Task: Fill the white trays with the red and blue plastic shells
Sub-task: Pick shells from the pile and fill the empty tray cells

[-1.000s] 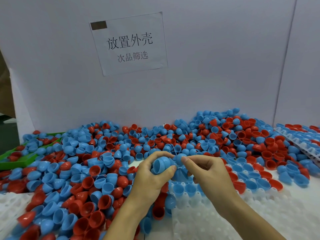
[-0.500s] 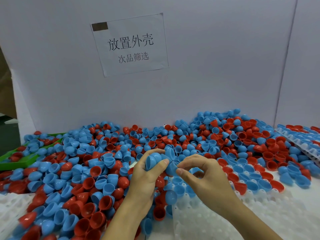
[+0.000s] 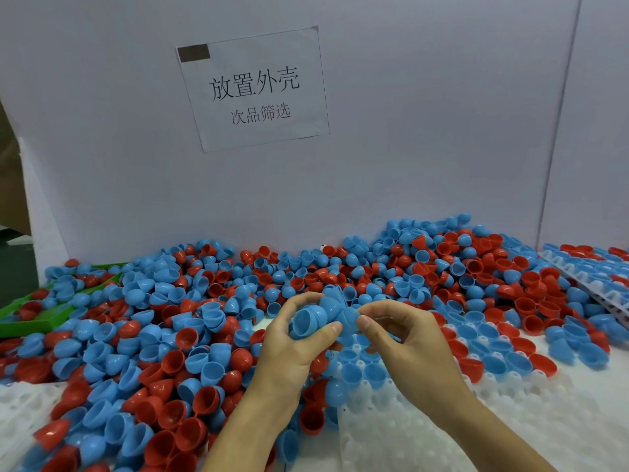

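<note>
- Step in hand: separating nested blue shells (image 3: 316,318) held above the near white tray (image 3: 442,430); the left hand (image 3: 299,338) grips the stack.
- The right hand (image 3: 405,338) pinches one shell at the stack's end.
- Next move, judged: pull it free and seat it in an open pocket beside the tray's filled ones.
- Against a second ago, both hands sit higher and the stack is turned.

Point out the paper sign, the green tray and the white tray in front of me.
paper sign (image 3: 255,90), head view, on its large printed characters
green tray (image 3: 37,316), head view, its near rim
white tray (image 3: 425,447), head view, bare empty pockets
</note>
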Action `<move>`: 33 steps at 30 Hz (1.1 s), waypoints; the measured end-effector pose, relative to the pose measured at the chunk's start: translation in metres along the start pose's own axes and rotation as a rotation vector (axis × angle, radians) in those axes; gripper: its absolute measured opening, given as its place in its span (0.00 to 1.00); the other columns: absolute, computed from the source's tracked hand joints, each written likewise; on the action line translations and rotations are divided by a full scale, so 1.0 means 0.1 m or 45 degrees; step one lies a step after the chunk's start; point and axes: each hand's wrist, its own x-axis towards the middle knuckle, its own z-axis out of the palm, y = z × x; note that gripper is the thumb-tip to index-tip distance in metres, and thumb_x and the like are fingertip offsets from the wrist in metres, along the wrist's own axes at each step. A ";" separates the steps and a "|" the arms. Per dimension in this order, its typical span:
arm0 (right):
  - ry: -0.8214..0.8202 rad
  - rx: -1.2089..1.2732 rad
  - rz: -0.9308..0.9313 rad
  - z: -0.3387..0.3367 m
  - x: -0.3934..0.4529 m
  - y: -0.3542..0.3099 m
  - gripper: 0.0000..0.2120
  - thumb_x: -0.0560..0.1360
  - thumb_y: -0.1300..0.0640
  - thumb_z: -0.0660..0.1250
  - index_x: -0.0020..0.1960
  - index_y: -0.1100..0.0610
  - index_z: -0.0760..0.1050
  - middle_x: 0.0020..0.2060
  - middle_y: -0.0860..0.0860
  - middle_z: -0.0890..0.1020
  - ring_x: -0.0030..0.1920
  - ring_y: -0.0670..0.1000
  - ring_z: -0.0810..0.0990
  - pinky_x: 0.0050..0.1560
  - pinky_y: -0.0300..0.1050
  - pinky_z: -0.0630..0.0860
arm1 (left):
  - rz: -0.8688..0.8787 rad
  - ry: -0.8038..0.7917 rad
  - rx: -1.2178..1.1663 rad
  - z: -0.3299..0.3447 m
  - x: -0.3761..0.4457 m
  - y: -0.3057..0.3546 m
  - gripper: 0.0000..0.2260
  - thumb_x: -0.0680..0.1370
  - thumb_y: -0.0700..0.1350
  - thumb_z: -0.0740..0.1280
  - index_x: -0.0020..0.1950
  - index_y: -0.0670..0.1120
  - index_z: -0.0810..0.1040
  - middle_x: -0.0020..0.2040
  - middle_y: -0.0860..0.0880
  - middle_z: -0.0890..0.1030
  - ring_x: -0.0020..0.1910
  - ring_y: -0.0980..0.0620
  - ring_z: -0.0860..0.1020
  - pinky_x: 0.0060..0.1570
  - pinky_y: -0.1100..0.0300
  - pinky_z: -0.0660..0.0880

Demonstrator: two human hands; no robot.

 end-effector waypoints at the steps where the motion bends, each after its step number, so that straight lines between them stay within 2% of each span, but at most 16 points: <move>1: 0.000 0.010 0.004 0.00 0.00 0.00 0.06 0.76 0.60 0.71 0.44 0.48 0.83 0.40 0.43 0.85 0.43 0.45 0.84 0.39 0.37 0.81 | 0.015 0.012 0.028 0.00 0.00 0.00 0.16 0.73 0.35 0.75 0.57 0.49 0.80 0.50 0.44 0.86 0.46 0.44 0.85 0.42 0.57 0.81; 7: 0.004 0.007 0.031 -0.01 0.01 0.03 0.06 0.75 0.58 0.71 0.44 0.47 0.82 0.41 0.42 0.85 0.44 0.44 0.84 0.40 0.36 0.80 | 0.087 0.048 0.154 -0.01 0.01 -0.02 0.18 0.72 0.35 0.77 0.57 0.50 0.80 0.50 0.48 0.85 0.49 0.48 0.85 0.45 0.58 0.82; 11: 0.009 0.005 0.033 0.01 0.01 0.04 0.06 0.75 0.60 0.71 0.44 0.49 0.82 0.43 0.40 0.84 0.46 0.43 0.84 0.42 0.36 0.81 | 0.053 0.042 0.061 0.00 0.02 -0.02 0.17 0.74 0.37 0.75 0.59 0.51 0.81 0.53 0.47 0.86 0.50 0.46 0.85 0.43 0.60 0.81; 14: 0.032 0.035 0.051 0.02 0.03 0.04 0.06 0.75 0.61 0.72 0.44 0.50 0.82 0.42 0.40 0.85 0.45 0.44 0.85 0.43 0.36 0.81 | -0.030 0.028 -0.018 0.02 0.01 0.00 0.18 0.73 0.42 0.75 0.62 0.51 0.81 0.53 0.48 0.86 0.50 0.47 0.85 0.44 0.59 0.81; 17: 0.036 0.034 0.042 0.01 0.02 0.04 0.05 0.74 0.61 0.73 0.44 0.52 0.83 0.42 0.42 0.86 0.45 0.45 0.85 0.46 0.35 0.81 | -0.121 -0.034 -0.100 0.03 -0.01 0.01 0.18 0.68 0.48 0.76 0.57 0.47 0.84 0.50 0.44 0.86 0.46 0.46 0.85 0.43 0.53 0.81; 20: -0.001 0.040 0.010 0.01 -0.01 0.03 0.06 0.74 0.63 0.73 0.45 0.52 0.84 0.42 0.43 0.86 0.47 0.44 0.85 0.48 0.33 0.80 | -0.160 -0.091 -0.104 0.03 -0.02 0.02 0.13 0.66 0.50 0.76 0.48 0.49 0.87 0.45 0.42 0.86 0.40 0.46 0.85 0.36 0.54 0.80; 24: -0.015 -0.021 0.002 0.02 -0.01 0.03 0.06 0.74 0.63 0.73 0.46 0.52 0.84 0.42 0.43 0.86 0.47 0.44 0.85 0.49 0.37 0.81 | -0.126 -0.078 -0.016 0.01 -0.02 0.00 0.13 0.64 0.52 0.76 0.46 0.50 0.87 0.44 0.43 0.86 0.41 0.45 0.84 0.40 0.51 0.81; 28: 0.011 -0.049 -0.012 -0.01 0.00 0.01 0.09 0.75 0.63 0.72 0.44 0.48 0.83 0.42 0.41 0.85 0.46 0.44 0.84 0.48 0.42 0.83 | -0.049 -0.038 0.065 -0.04 0.01 0.00 0.10 0.67 0.48 0.77 0.46 0.47 0.86 0.46 0.39 0.85 0.44 0.40 0.83 0.50 0.44 0.82; 33: 0.002 -0.064 -0.004 -0.02 0.01 0.00 0.09 0.76 0.62 0.71 0.45 0.48 0.82 0.43 0.41 0.85 0.47 0.45 0.83 0.49 0.47 0.83 | 0.028 0.027 0.199 -0.04 0.03 -0.02 0.07 0.73 0.39 0.76 0.50 0.43 0.84 0.45 0.41 0.85 0.41 0.44 0.83 0.45 0.54 0.82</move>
